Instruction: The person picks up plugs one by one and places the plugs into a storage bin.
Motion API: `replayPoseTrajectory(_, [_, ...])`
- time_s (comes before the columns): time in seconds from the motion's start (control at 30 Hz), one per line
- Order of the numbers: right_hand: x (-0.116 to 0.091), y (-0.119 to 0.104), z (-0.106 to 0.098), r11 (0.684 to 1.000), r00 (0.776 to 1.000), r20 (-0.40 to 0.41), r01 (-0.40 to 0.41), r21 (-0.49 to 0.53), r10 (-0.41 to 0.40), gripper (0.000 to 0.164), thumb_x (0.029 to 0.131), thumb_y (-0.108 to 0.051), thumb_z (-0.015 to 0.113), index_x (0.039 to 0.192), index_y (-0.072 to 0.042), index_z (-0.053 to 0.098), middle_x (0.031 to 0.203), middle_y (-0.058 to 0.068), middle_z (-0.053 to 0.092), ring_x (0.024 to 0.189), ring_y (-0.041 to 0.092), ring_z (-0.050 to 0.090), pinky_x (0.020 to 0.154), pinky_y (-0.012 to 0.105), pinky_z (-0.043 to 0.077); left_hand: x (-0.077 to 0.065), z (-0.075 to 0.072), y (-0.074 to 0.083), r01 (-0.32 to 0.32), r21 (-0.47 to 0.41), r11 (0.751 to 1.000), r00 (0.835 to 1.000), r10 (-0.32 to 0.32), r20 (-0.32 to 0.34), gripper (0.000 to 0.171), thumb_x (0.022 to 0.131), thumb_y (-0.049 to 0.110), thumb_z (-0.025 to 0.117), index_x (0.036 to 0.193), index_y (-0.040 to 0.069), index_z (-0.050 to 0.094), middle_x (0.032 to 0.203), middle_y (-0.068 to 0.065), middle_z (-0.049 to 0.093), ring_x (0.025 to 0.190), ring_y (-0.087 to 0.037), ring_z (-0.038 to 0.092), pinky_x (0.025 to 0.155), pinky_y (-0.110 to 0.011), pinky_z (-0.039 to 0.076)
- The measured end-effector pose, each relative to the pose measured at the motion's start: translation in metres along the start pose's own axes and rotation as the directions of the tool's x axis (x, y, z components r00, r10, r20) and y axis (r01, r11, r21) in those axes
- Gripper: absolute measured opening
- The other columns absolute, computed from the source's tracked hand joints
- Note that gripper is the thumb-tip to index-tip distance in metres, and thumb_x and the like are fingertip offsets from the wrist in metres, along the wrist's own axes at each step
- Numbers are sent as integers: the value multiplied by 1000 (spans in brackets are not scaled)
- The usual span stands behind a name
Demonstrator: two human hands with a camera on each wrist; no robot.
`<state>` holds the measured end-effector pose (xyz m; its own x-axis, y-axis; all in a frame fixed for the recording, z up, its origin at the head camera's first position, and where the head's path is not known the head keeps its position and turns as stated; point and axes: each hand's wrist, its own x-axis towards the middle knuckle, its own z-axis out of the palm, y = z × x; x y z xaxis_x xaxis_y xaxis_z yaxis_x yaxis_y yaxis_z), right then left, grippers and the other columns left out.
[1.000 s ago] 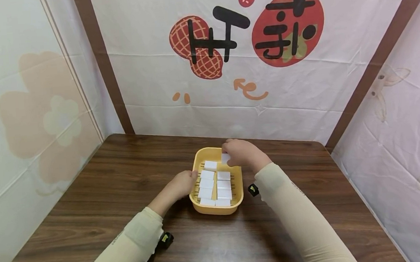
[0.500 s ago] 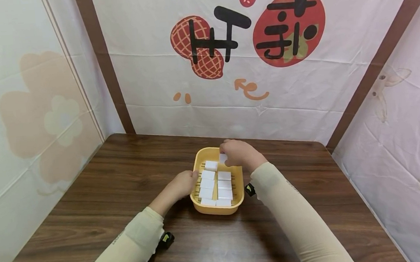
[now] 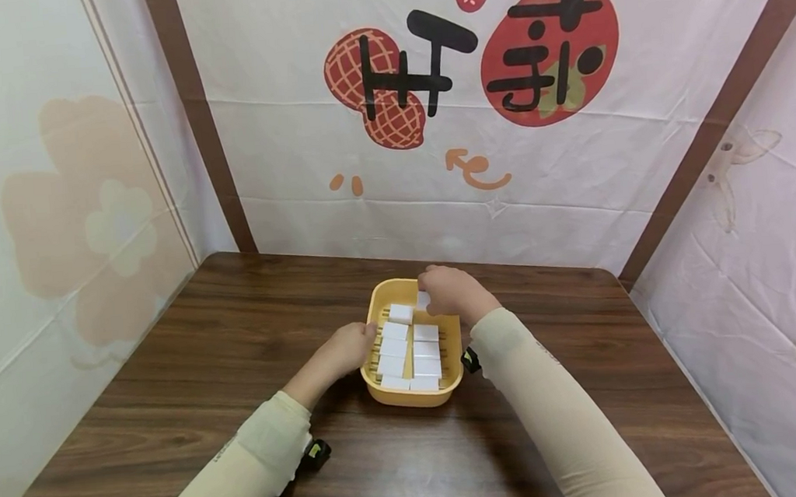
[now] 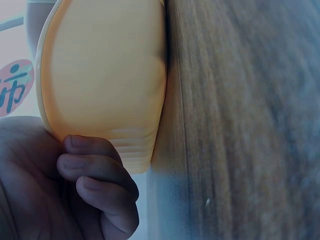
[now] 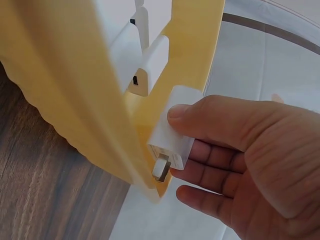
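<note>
A yellow plastic basket (image 3: 413,399) stands on the table, with several white charger plugs (image 3: 425,350) lying in two rough rows inside. At its left side my left hand (image 3: 345,348) grips the rim; in the left wrist view the fingers (image 4: 100,172) curl against the outer wall. Over the basket's far right corner, my right hand (image 3: 454,295) pinches one white charger plug (image 5: 172,122) between thumb and fingers. Its metal prongs (image 5: 161,167) point away from the palm, close to the basket wall, in the right wrist view. Whether this plug touches the basket I cannot tell.
The dark wood-grain table (image 3: 387,468) extends around the basket. Behind it hangs a printed white cloth wall (image 3: 340,222), with more cloth on the left and right. Black wrist devices (image 3: 314,454) sit under both sleeves.
My right forearm and wrist have shifted slightly left, the charger plug still in the fingers. My left hand keeps its grip on the basket.
</note>
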<state>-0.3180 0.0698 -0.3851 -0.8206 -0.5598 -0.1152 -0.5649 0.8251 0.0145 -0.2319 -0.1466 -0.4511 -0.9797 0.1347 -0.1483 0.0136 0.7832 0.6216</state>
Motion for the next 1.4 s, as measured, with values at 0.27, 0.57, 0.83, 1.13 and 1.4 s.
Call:
replayPoseTrajectory(0.27, [2,-1,-1,1000,1000,10,12,-18,-12,30,91,-13,73,120,-12,70,117,3,64,99,18,63,88,37,56,1,0,-1,-2,3,1000,1000,2,3,53,113,36,28,101,2,67,76,-11,60,66,-22,57,62,-33,48])
replayPoseTrajectory(0.57, [9,-2,-4,1000,999,48,13,-14,-12,33,92,-14,74,125,-11,70,124,4,66,109,20,64,93,39,55,1,0,1,15,1,1000,1000,-15,15,54,113,37,27,97,3,65,75,-11,58,65,-22,57,61,-31,47])
replayPoseTrajectory(0.83, [12,-1,-4,1000,998,64,17,2,-17,30,92,-10,71,123,-10,70,124,5,67,108,20,64,94,39,55,1,0,0,15,-9,1000,1000,-15,19,53,113,36,27,98,3,65,76,-11,58,65,-21,57,60,-31,47])
replayPoseTrajectory(1.13, [16,-7,-3,999,996,86,-30,24,28,26,93,-10,70,120,-10,70,121,3,68,96,16,61,89,39,55,0,0,-1,12,-14,1000,1000,-11,16,52,113,36,27,101,2,65,77,-11,59,65,-22,57,59,-32,47])
replayPoseTrajectory(1.4, [15,-13,0,996,994,83,-79,33,76,9,95,-10,69,102,-13,69,102,0,68,80,16,52,75,37,50,-1,-2,0,21,-22,1000,1000,-21,18,52,113,36,28,103,2,66,76,-11,58,65,-22,57,58,-32,47])
